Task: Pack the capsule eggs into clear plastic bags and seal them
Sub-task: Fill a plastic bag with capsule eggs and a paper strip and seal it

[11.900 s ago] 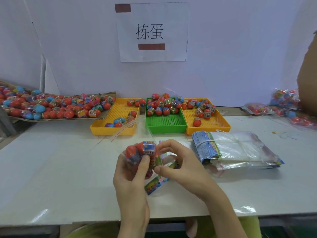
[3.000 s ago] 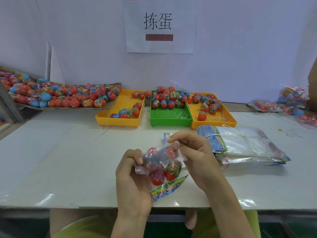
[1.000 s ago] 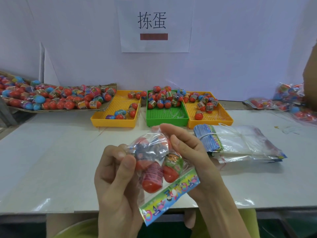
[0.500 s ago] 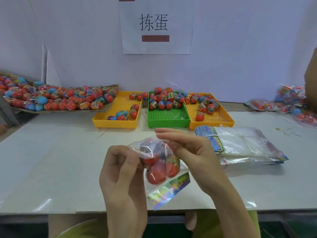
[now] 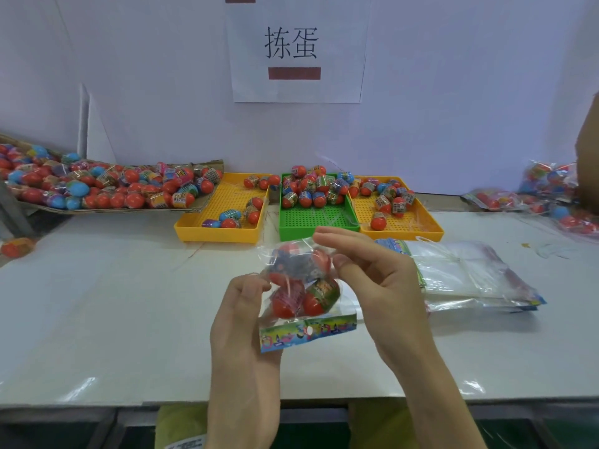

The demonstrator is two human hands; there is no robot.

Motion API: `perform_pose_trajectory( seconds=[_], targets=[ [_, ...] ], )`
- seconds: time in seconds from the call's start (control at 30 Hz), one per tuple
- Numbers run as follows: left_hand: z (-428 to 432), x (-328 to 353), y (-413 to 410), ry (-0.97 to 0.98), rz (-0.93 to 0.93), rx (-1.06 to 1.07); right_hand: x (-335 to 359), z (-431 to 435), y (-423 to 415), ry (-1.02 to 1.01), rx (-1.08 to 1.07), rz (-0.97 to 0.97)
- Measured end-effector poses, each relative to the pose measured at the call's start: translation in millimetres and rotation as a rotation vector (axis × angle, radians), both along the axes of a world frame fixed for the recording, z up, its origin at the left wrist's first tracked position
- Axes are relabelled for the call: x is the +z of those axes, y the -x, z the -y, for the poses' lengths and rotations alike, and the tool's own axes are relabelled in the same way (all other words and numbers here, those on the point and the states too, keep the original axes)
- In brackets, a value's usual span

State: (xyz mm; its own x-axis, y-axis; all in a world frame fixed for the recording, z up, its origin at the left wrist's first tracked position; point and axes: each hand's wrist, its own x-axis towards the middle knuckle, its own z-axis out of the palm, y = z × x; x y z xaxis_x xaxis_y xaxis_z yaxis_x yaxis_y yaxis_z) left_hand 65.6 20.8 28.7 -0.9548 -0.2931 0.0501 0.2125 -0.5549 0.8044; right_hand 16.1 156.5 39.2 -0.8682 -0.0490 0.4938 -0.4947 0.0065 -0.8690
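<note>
left hand (image 5: 241, 314) holds the filled bag (image 5: 301, 293) above the counter (image 5: 113, 303), fingers curled on its left side, thumb and fingertips pinching the plastic near the upper left. right hand (image 5: 376, 280) is on the bag's right side, fingers only loosely bent and spread, index stretched over the top of the bag, thumb against the plastic by the upper eggs. can't tell how firm that pinch is.

bag is clear with a printed colour strip (image 5: 308, 330) along its lower edge; print on it not readable. inside are several capsule eggs (image 5: 287, 303), red halves showing, one with a green and orange label wrap, text too blurred.

paper sign (image 5: 296, 48) on the wall behind reads "拣蛋", with a dark red bar under the characters.

at the back of the counter: left yellow tray (image 5: 223, 218) with a few eggs, green tray (image 5: 319, 218) and right yellow tray (image 5: 405, 222) with eggs piled at their far ends. cardboard sheet (image 5: 201, 205) at left carries a big heap of loose eggs. stack of empty bags (image 5: 463, 273) lies just right of the hands. packed bags (image 5: 551, 196) sit at far right.
</note>
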Motion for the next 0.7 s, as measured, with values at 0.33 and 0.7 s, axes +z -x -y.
perform_pose_trajectory(
  seconds=[0.33, 0.7],
  targets=[
    [-5, 2, -3, -0.006, 0.042, 0.047, 5, 4, -12, -0.058, 0.06, 0.094],
    [-4, 4, -5, -0.025, 0.069, 0.086, 2, 2, -9, 0.125, 0.17, 0.253]
  ],
)
